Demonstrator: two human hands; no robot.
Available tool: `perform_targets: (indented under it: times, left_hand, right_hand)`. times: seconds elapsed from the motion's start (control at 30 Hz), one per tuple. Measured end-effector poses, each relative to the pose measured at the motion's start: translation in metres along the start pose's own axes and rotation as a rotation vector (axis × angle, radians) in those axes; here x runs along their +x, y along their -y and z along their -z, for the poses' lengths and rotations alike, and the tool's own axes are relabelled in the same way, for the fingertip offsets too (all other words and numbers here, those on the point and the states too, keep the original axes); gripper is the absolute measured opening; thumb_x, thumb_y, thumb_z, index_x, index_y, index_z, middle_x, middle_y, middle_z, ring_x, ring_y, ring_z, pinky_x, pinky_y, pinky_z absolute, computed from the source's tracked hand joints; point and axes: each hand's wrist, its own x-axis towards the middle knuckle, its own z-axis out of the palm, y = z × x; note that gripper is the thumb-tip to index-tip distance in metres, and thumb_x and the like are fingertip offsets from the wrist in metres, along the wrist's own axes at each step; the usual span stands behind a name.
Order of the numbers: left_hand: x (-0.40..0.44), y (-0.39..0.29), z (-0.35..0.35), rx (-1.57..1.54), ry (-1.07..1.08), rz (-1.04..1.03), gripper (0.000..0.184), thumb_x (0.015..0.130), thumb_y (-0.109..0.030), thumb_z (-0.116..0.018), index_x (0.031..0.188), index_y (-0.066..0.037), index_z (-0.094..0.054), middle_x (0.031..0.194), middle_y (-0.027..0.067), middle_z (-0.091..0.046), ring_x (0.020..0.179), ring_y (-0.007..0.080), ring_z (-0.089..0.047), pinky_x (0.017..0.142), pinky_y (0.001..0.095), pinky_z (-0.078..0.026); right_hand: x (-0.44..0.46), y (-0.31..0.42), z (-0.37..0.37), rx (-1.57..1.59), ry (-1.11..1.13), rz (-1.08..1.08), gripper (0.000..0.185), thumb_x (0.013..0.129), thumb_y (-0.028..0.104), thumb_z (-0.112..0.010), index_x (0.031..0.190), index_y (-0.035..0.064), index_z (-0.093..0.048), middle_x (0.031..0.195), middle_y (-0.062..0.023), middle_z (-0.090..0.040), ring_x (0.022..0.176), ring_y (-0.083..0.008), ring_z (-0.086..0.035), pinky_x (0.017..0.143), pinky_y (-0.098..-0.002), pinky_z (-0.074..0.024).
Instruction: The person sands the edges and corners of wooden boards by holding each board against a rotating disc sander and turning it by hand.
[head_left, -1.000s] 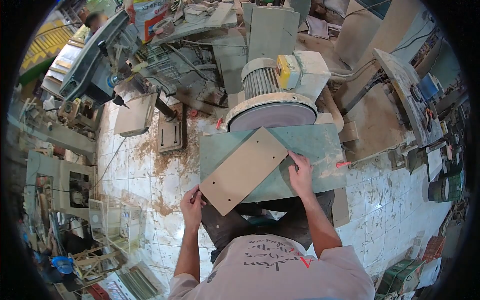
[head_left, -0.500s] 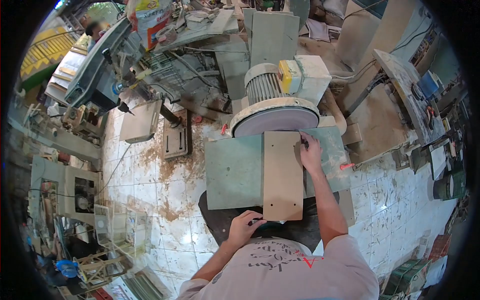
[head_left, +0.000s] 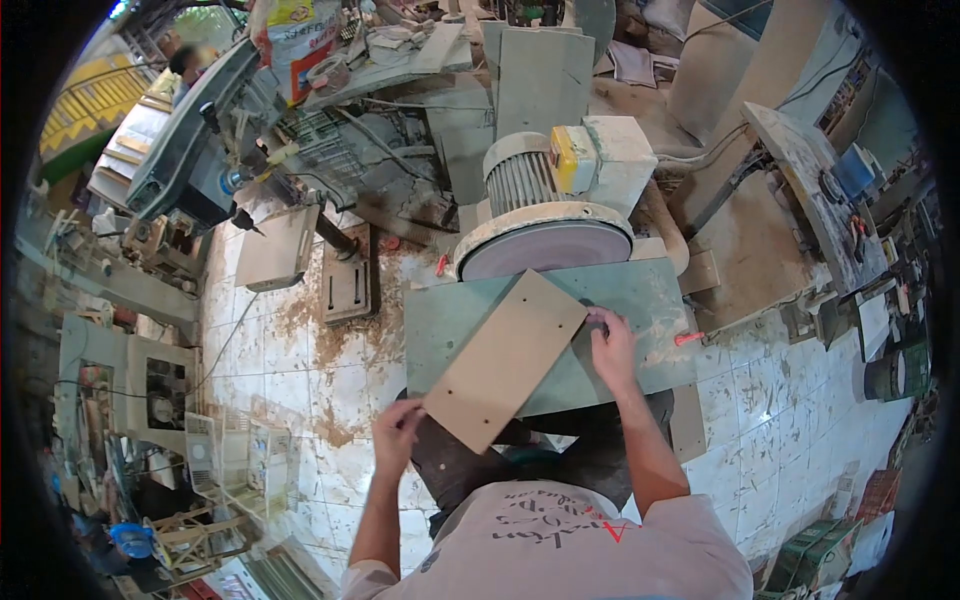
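A rectangular tan board with small dark holes near its corners lies slantwise on the green table of a disc sander. One top corner sits close to the sanding disc; whether they touch is unclear. My left hand pinches the board's lower left corner, which hangs past the table's front edge. At the upper right corner, my right hand grips the board between thumb and fingers. Above the disc is the sander's ribbed motor.
A drill press stands to the left, its slotted base on the dusty tiled floor. Red handles stick out beside the sander table. On the right is a tilted worktop. Another person is far back left.
The board has turned clockwise from square against the disc to a diagonal. My left hand has moved left and up with its corner, while my right hand has come down towards me.
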Motion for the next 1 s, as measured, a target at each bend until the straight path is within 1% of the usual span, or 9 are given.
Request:
perform_targets:
  times: [0.23, 0.3, 0.33, 0.4, 0.53, 0.57, 0.63, 0.73, 1.0]
  left_hand:
    - [0.110, 0.025, 0.030, 0.079, -0.122, -0.105, 0.021, 0.090, -0.003, -0.059, 0.110, -0.001, -0.066, 0.094, 0.0073, -0.063, 0.066, 0.0099, -0.056, 0.052, 0.0241, -0.044]
    - [0.141, 0.039, 0.032, 0.186, -0.182, -0.326, 0.024, 0.095, -0.009, -0.053, 0.116, -0.003, -0.065, 0.096, 0.0054, -0.065, 0.063, 0.0082, -0.054, 0.050, 0.0223, -0.041]
    - [0.149, 0.044, 0.033, 0.181, -0.180, -0.328, 0.024, 0.095, -0.009, -0.053, 0.116, -0.003, -0.065, 0.096, 0.0054, -0.065, 0.063, 0.0082, -0.054, 0.050, 0.0223, -0.041]
    - [0.157, 0.045, 0.033, 0.128, -0.162, -0.275, 0.025, 0.096, -0.010, -0.052, 0.117, -0.003, -0.064, 0.097, 0.0048, -0.064, 0.065, 0.0073, -0.053, 0.050, 0.0226, -0.041]
    - [0.133, 0.036, 0.040, 0.193, -0.126, -0.232, 0.024, 0.092, -0.005, -0.056, 0.114, -0.004, -0.066, 0.098, 0.0049, -0.063, 0.063, 0.0073, -0.052, 0.048, 0.0231, -0.040]
    - [0.121, 0.032, 0.042, 0.196, -0.124, -0.229, 0.024, 0.092, -0.005, -0.056, 0.114, -0.004, -0.066, 0.098, 0.0049, -0.063, 0.063, 0.0073, -0.052, 0.048, 0.0231, -0.040]
    - [0.086, -0.006, 0.040, 0.137, -0.074, -0.041, 0.019, 0.089, -0.006, -0.061, 0.106, -0.001, -0.067, 0.096, 0.0055, -0.064, 0.070, 0.0107, -0.057, 0.060, 0.0242, -0.045]
    - [0.054, 0.000, 0.039, 0.198, -0.006, 0.068, 0.016, 0.085, -0.005, -0.066, 0.101, -0.002, -0.069, 0.091, 0.0037, -0.066, 0.066, 0.0079, -0.055, 0.059, 0.0242, -0.044]
    - [-0.016, -0.017, -0.022, 0.041, 0.366, 0.057, 0.012, 0.077, -0.004, -0.075, 0.088, -0.002, -0.071, 0.088, 0.0056, -0.068, 0.083, 0.0123, -0.064, 0.076, 0.0255, -0.051]
  right_hand:
    - [-0.028, 0.008, -0.022, 0.067, 0.042, 0.081, 0.033, 0.078, 0.003, -0.051, 0.108, 0.0108, -0.064, 0.099, -0.0009, -0.068, 0.099, -0.0214, -0.057, 0.093, -0.0431, -0.0318]
    - [-0.032, 0.009, -0.030, 0.115, 0.062, 0.084, 0.033, 0.079, 0.003, -0.051, 0.107, 0.0111, -0.064, 0.098, 0.0006, -0.069, 0.101, -0.0189, -0.057, 0.093, -0.0408, -0.0310]
    - [-0.033, 0.014, -0.031, 0.112, 0.058, 0.085, 0.033, 0.079, 0.003, -0.051, 0.107, 0.0111, -0.064, 0.098, 0.0006, -0.069, 0.101, -0.0189, -0.057, 0.093, -0.0408, -0.0310]
    - [-0.035, 0.021, -0.028, 0.020, 0.050, 0.143, 0.031, 0.080, -0.001, -0.050, 0.106, 0.0060, -0.065, 0.097, -0.0047, -0.068, 0.096, -0.0193, -0.061, 0.088, -0.0333, -0.0402]
    - [-0.032, 0.022, -0.023, -0.014, 0.054, 0.142, 0.032, 0.080, -0.001, -0.050, 0.106, 0.0062, -0.065, 0.098, -0.0040, -0.068, 0.099, -0.0192, -0.060, 0.088, -0.0334, -0.0398]
    - [-0.030, 0.017, -0.023, 0.017, 0.055, 0.122, 0.033, 0.079, 0.001, -0.051, 0.107, 0.0089, -0.065, 0.099, -0.0015, -0.068, 0.100, -0.0195, -0.057, 0.090, -0.0369, -0.0351]
    - [-0.026, 0.011, -0.019, 0.049, 0.056, 0.099, 0.034, 0.079, 0.004, -0.052, 0.109, 0.0116, -0.065, 0.100, 0.0011, -0.068, 0.102, -0.0198, -0.055, 0.093, -0.0405, -0.0303]
    - [-0.015, 0.004, -0.012, 0.050, 0.044, 0.059, 0.033, 0.079, 0.005, -0.052, 0.109, 0.0115, -0.065, 0.100, -0.0003, -0.068, 0.103, -0.0214, -0.054, 0.093, -0.0416, -0.0304]
    - [0.030, -0.012, -0.004, -0.020, -0.060, 0.019, 0.031, 0.082, 0.010, -0.054, 0.110, 0.0111, -0.066, 0.104, -0.0048, -0.066, 0.109, -0.0270, -0.053, 0.096, -0.0496, -0.0322]
